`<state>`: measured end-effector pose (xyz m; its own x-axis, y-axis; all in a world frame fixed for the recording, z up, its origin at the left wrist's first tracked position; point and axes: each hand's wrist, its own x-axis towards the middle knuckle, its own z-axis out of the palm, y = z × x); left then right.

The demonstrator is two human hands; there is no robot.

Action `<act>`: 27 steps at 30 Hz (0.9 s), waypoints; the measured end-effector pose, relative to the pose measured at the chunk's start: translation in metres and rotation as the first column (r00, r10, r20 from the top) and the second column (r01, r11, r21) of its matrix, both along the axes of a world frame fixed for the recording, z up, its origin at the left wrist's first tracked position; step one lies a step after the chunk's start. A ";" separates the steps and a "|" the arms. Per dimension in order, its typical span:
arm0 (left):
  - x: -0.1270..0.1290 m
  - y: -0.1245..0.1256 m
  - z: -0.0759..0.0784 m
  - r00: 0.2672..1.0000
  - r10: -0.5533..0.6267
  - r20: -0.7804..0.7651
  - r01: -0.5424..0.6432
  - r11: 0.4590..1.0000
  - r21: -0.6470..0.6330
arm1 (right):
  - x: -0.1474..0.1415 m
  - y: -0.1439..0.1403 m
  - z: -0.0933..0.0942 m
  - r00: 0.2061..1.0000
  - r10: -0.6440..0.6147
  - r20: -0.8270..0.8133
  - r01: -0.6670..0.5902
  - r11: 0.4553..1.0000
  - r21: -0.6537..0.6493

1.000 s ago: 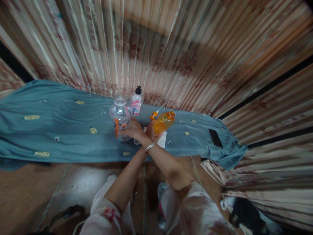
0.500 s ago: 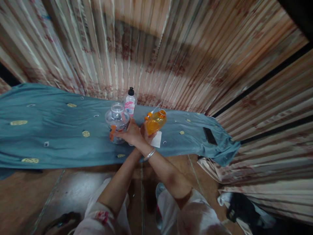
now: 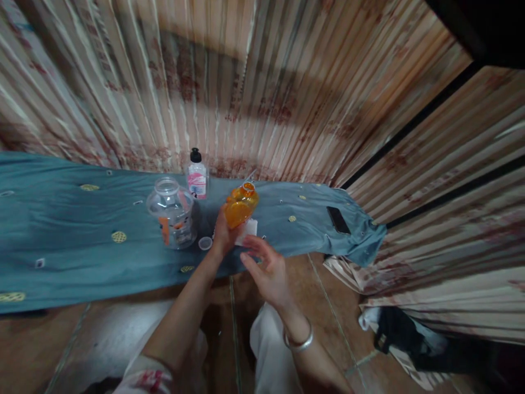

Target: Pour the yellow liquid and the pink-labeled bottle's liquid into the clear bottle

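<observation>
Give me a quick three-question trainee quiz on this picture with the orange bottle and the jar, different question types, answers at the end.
1. True or false: the left hand holds the orange bottle.
2. Multiple choice: where is the phone? A) on the blue cloth, right of the bottle; B) inside the clear jar; C) in the right hand.
3. Fill in: the small bottle behind the jar has a ___ cap.

Key: 1 true; 2 A; 3 black.

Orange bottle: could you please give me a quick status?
Left hand grips orange bottle, tilted. Right hand open, empty. Clear jar stands beside.
</observation>
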<state>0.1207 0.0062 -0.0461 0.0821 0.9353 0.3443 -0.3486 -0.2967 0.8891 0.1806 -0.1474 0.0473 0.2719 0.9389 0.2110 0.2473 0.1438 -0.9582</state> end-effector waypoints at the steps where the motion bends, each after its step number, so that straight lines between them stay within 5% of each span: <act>1: -0.001 0.001 -0.001 1.000 0.007 -0.017 -0.007 1.000 -0.002 | 0.007 -0.001 -0.006 0.999 -0.034 -0.041 0.034 0.999 -0.008; 9: -0.014 0.000 0.010 0.945 0.126 -0.302 -0.118 0.992 0.046 | 0.042 0.020 -0.039 0.975 -0.201 -0.095 0.197 0.979 -0.043; 13: -0.012 0.001 0.008 0.944 0.133 -0.301 -0.126 0.991 0.044 | 0.053 0.042 -0.056 0.961 -0.211 0.180 0.237 0.961 -0.140; 17: -0.011 0.001 0.007 0.963 0.138 -0.233 -0.127 0.990 0.064 | 0.061 0.069 -0.075 0.799 -0.185 0.572 0.357 0.911 -0.204; 22: -0.012 -0.002 0.014 0.952 0.166 -0.255 -0.163 0.986 0.032 | 0.058 0.094 -0.095 0.657 -0.138 0.741 0.444 0.865 -0.232; 24: -0.014 -0.002 0.016 0.954 0.176 -0.242 -0.178 0.984 0.013 | 0.055 0.098 -0.101 0.691 -0.163 0.704 0.438 0.870 -0.228; 27: -0.017 -0.001 0.017 0.960 0.177 -0.217 -0.185 0.983 -0.016 | 0.055 0.101 -0.108 0.849 -0.238 0.472 0.354 0.919 -0.175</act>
<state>0.1039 0.0052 -0.0290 -0.0218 0.9527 0.3032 -0.0932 -0.3039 0.9481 0.2353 -0.0466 -0.0610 0.4808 0.8645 0.1468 0.6363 -0.2288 -0.7367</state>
